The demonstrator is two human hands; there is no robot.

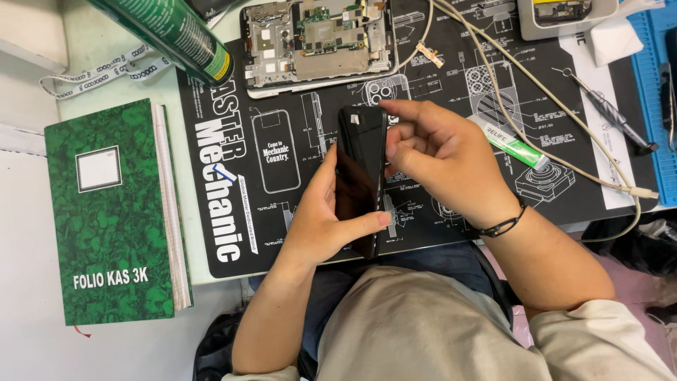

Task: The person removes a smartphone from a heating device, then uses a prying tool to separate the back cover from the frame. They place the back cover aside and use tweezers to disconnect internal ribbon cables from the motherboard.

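Beige sleeves and a lap in dark trousers fill the bottom of the view, closest to the lens, and both bare hands rise from there over the work mat (296, 92).

That black mat with white diagrams covers most of the bench. Left of it lies a green hardcover ledger (113, 212), well apart from the hands. An opened phone (317, 42) with its circuit board exposed sits at the mat's far edge, beside the base of a green spray can (176, 35). A pale cable (522, 92) loops across the right side, near a small green-and-white tube (511, 144) and a slim tool (610, 113).

The black phone (361, 176) stands on its long edge above the mat's near side. The left hand (321, 219) is curled around it from below, thumb across the lower face. The right hand (437, 155) is half closed, fingertips pinching at the phone's upper right edge.

The grip looks narrow for a glossy body held on edge; a slip would likely drop it onto the mat or into the lap. Hard prying at that edge could crack the panel or strain whatever joins it inside. The cable lies near the right wrist and could snag.
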